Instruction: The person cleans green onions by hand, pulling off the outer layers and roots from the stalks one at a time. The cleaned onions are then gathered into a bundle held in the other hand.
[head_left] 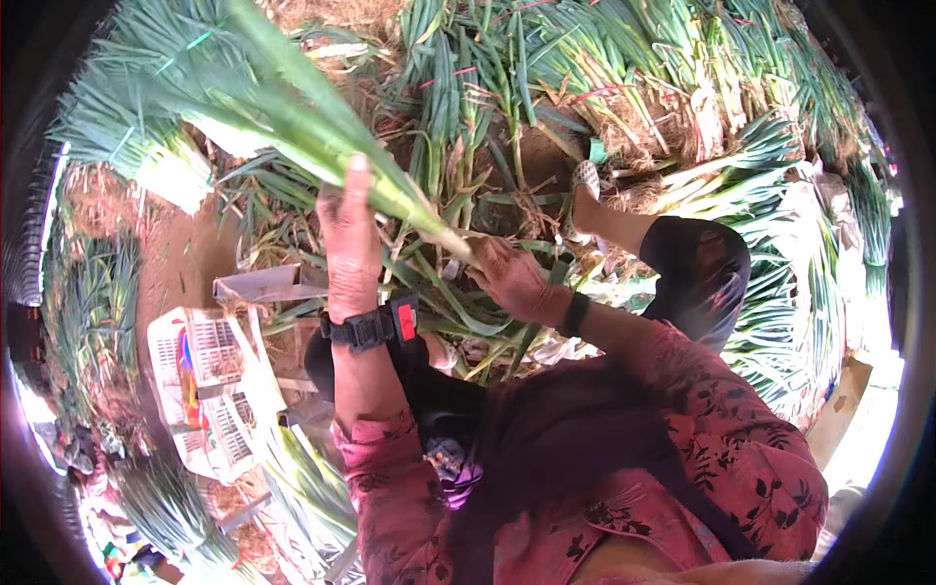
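"How's the grip over there?"
"The left hand [349, 229] is wrapped around a long green onion [385, 187], thumb laid along it. The right hand [515, 281] is pinching its pale root end."
"So the onion's up in the air?"
"Yes, slanting between both hands, leaves toward the far left. Loose leaves [450, 304] lie strewn below it."
"And that basket [216, 349]?"
"Pale, slatted, left of the left forearm. There's something bright [187, 359] in it, blue and red; I can't tell what."
"What's around it?"
"Onion stalks [304, 478] just to its right, on the near side. Farther out, a green-tied bundle [161, 156] at far left, red-tied bundles [624, 83] at far right, and a long row of onions [780, 283] along the right."
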Tool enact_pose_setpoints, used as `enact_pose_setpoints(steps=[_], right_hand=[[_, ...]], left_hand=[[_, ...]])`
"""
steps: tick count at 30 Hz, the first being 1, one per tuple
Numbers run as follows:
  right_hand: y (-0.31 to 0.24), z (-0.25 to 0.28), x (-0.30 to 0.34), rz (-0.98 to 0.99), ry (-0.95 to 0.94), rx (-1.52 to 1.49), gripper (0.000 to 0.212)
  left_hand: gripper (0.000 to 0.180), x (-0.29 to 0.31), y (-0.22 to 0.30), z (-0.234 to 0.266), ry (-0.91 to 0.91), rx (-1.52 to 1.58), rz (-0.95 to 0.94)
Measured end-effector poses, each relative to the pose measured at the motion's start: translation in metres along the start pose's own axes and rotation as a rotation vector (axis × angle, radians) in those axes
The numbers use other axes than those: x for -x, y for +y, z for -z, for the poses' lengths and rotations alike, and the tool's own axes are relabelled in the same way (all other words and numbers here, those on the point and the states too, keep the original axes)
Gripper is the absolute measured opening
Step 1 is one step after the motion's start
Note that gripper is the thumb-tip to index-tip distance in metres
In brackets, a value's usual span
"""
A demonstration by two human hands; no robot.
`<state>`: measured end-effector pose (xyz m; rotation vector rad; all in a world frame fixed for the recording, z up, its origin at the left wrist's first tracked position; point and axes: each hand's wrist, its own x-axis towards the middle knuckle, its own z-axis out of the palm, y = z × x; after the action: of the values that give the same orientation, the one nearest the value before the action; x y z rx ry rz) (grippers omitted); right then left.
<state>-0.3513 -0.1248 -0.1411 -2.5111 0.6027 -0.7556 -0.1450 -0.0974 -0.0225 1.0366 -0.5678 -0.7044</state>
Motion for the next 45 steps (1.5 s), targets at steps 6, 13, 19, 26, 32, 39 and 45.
enact_pose_setpoints(steps=[6, 13, 19, 26, 32, 39, 45], right_hand=[[-0.012, -0.012, -0.032, -0.167, -0.31, -0.747, 0.04], [-0.054, -0.007, -0.104, -0.217, -0.167, -1.062, 0.04], [-0.042, -0.021, -0.114, -0.16, -0.236, -1.019, 0.032], [0.017, -0.071, -0.066, -0.31, -0.17, -1.288, 0.032], [0.123, -0.053, 0.113, -0.215, -0.951, 0.217, 0.019], [0.099, -0.026, 0.009, -0.27, -0.144, -0.536, 0.024], [-0.029, 0.034, -0.095, 0.136, -0.147, -0.47, 0.033]], left_hand=[[0.047, 0.006, 0.015, 0.042, 0.078, 0.247, 0.061], [0.063, 0.013, 0.02, 0.047, 0.125, 0.231, 0.104], [0.068, 0.009, 0.018, 0.048, 0.104, 0.164, 0.083], [0.058, 0.004, 0.016, 0.047, 0.031, 0.283, 0.027], [0.048, -0.019, 0.028, 0.093, -0.088, 0.317, -0.106], [0.065, -0.019, 0.045, 0.07, -0.104, 0.408, -0.187], [0.058, -0.017, 0.036, 0.064, -0.114, 0.477, -0.066]])
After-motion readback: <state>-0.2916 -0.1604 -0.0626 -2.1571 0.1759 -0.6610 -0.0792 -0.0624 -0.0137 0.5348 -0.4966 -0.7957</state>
